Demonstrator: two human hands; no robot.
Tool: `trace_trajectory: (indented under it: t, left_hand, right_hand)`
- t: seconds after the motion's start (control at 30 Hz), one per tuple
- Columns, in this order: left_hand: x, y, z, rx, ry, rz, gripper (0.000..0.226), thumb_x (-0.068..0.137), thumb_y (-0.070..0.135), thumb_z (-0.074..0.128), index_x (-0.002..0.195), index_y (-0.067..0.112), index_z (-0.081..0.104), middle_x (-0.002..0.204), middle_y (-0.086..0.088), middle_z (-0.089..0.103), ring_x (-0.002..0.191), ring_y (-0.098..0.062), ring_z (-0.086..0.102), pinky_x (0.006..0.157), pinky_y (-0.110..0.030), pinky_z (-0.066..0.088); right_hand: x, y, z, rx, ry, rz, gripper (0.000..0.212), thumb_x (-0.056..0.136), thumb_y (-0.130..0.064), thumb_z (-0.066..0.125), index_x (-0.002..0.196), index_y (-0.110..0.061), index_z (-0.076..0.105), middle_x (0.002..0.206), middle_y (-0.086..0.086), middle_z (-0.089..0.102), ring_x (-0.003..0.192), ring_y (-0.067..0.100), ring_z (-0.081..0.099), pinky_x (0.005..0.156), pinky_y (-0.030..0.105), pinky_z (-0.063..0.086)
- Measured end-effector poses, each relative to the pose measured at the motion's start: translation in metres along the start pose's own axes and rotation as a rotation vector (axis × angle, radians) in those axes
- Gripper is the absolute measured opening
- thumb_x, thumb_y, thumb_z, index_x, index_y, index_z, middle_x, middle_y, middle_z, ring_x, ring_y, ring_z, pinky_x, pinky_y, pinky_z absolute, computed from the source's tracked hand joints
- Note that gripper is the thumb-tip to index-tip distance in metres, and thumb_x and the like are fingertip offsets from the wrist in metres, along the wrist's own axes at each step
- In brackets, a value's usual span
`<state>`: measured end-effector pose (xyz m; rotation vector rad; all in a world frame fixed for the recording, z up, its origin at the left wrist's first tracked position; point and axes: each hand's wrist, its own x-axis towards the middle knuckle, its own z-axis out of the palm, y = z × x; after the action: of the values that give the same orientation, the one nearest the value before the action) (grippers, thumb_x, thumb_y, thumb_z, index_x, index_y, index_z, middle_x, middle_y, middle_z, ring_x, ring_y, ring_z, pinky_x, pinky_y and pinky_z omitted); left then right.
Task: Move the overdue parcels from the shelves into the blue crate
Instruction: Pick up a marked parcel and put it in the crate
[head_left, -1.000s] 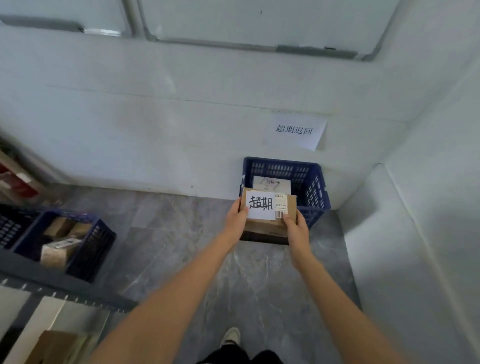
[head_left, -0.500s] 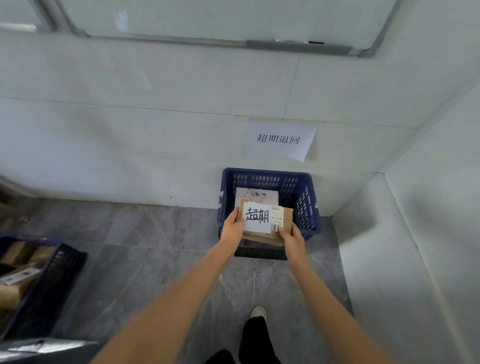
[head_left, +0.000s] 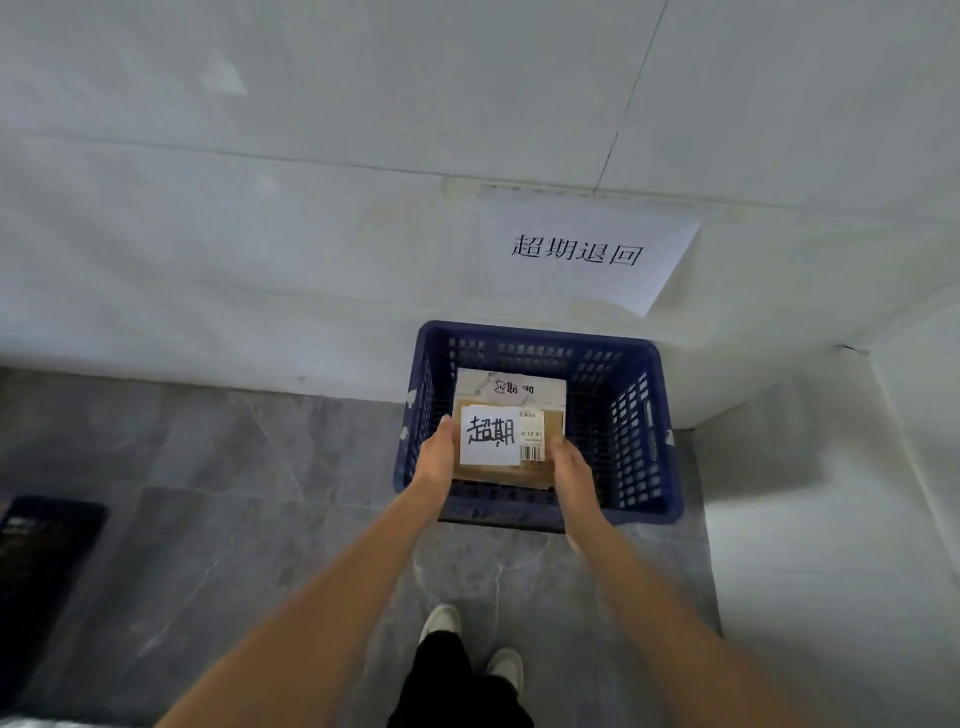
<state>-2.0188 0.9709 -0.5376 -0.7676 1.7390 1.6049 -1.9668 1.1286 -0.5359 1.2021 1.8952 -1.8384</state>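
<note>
A brown cardboard parcel (head_left: 540, 475) with a white handwritten label sits between both my hands, over the inside of the blue crate (head_left: 636, 441). My left hand (head_left: 435, 460) grips its left side and my right hand (head_left: 571, 467) grips its right side. The crate stands on the floor against the white wall, in the corner. Inside it lies another pale parcel (head_left: 511, 385), partly hidden behind the one I hold.
A white paper sign (head_left: 587, 252) with black characters hangs on the wall above the crate. A second dark crate (head_left: 41, 551) sits at the left edge. White walls close in ahead and to the right. My feet (head_left: 470, 642) stand on grey marble floor.
I have stepped closer to the blue crate. Both hands have carried the parcel forward and down, from above the crate's near rim to inside its opening.
</note>
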Motion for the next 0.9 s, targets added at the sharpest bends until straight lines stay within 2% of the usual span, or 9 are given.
trace_trajectory:
  t: [0.1, 0.27, 0.37, 0.43, 0.5, 0.57, 0.63, 0.77, 0.9]
  left_hand:
    - [0.07, -0.03, 0.0, 0.004, 0.011, -0.008, 0.067, 0.092, 0.065, 0.029, 0.119, 0.018, 0.068, 0.113, -0.006, 0.071, 0.107, -0.029, 0.064, 0.103, -0.048, 0.045]
    - [0.148, -0.063, 0.003, 0.042, 0.055, -0.085, 0.084, 0.067, 0.08, 0.032, 0.11, 0.019, 0.07, 0.106, -0.012, 0.072, 0.103, -0.036, 0.065, 0.098, -0.052, 0.048]
    - [0.15, -0.05, 0.008, 0.023, 0.073, -0.125, 0.073, 0.085, 0.072, 0.035, 0.119, 0.015, 0.065, 0.113, -0.008, 0.069, 0.107, -0.031, 0.063, 0.102, -0.048, 0.045]
    - [0.158, -0.048, 0.012, 0.015, 0.058, -0.111, 0.054, 0.097, 0.057, 0.034, 0.111, 0.015, 0.066, 0.112, -0.01, 0.069, 0.107, -0.03, 0.063, 0.103, -0.046, 0.045]
    - [0.177, -0.051, 0.015, 0.004, 0.06, -0.103, 0.047, 0.101, 0.046, 0.033, 0.106, 0.014, 0.066, 0.106, -0.012, 0.07, 0.099, -0.03, 0.065, 0.099, -0.044, 0.048]
    - [0.194, -0.055, 0.016, -0.015, 0.054, -0.131, 0.046, 0.102, 0.038, 0.03, 0.094, 0.013, 0.067, 0.091, -0.011, 0.071, 0.082, -0.026, 0.064, 0.092, -0.039, 0.05]
    - [0.207, -0.057, 0.016, -0.045, 0.049, -0.163, 0.052, 0.104, 0.037, 0.024, 0.082, 0.015, 0.064, 0.08, -0.007, 0.068, 0.072, -0.023, 0.061, 0.089, -0.038, 0.049]
    - [0.237, -0.066, 0.019, -0.078, 0.062, -0.22, 0.057, 0.106, 0.038, 0.017, 0.077, 0.016, 0.061, 0.075, -0.007, 0.065, 0.068, -0.021, 0.059, 0.083, -0.036, 0.049]
    - [0.257, -0.08, 0.023, -0.077, 0.057, -0.256, 0.056, 0.105, 0.033, 0.018, 0.076, 0.015, 0.062, 0.075, -0.007, 0.064, 0.066, -0.022, 0.058, 0.067, -0.031, 0.05]
  right_hand:
    - [0.045, 0.011, 0.012, 0.017, 0.008, 0.078, 0.05, 0.103, -0.044, 0.035, 0.144, -0.017, 0.043, 0.142, 0.0, 0.048, 0.13, 0.024, 0.045, 0.104, 0.036, 0.036]
    - [0.107, 0.044, 0.029, 0.051, 0.022, 0.177, 0.049, 0.102, -0.045, 0.036, 0.137, -0.013, 0.051, 0.137, 0.006, 0.053, 0.12, 0.024, 0.05, 0.098, 0.036, 0.038]
    - [0.139, 0.058, 0.038, 0.064, 0.016, 0.233, 0.049, 0.103, -0.042, 0.036, 0.137, -0.009, 0.049, 0.133, 0.006, 0.054, 0.12, 0.025, 0.05, 0.098, 0.036, 0.038]
    - [0.159, 0.069, 0.045, 0.088, -0.018, 0.25, 0.04, 0.104, -0.038, 0.035, 0.124, -0.01, 0.055, 0.12, 0.003, 0.06, 0.108, 0.02, 0.054, 0.093, 0.032, 0.04]
    - [0.179, 0.077, 0.051, 0.076, -0.034, 0.278, 0.035, 0.103, -0.03, 0.034, 0.109, -0.009, 0.061, 0.117, 0.009, 0.066, 0.099, 0.02, 0.058, 0.096, 0.034, 0.045]
    - [0.198, 0.086, 0.057, 0.005, -0.052, 0.295, 0.032, 0.101, -0.023, 0.035, 0.104, -0.01, 0.063, 0.119, 0.013, 0.065, 0.096, 0.025, 0.06, 0.088, 0.034, 0.047]
    - [0.209, 0.087, 0.062, -0.069, -0.074, 0.3, 0.034, 0.099, -0.023, 0.038, 0.115, -0.004, 0.062, 0.117, 0.012, 0.064, 0.099, 0.026, 0.06, 0.085, 0.031, 0.047]
    - [0.234, 0.099, 0.069, -0.171, -0.123, 0.362, 0.037, 0.096, -0.018, 0.036, 0.127, -0.003, 0.052, 0.122, 0.012, 0.059, 0.106, 0.027, 0.056, 0.083, 0.03, 0.045]
    - [0.249, 0.111, 0.077, -0.212, -0.174, 0.373, 0.047, 0.094, -0.023, 0.049, 0.136, -0.002, 0.045, 0.127, 0.01, 0.057, 0.112, 0.025, 0.056, 0.099, 0.035, 0.047]
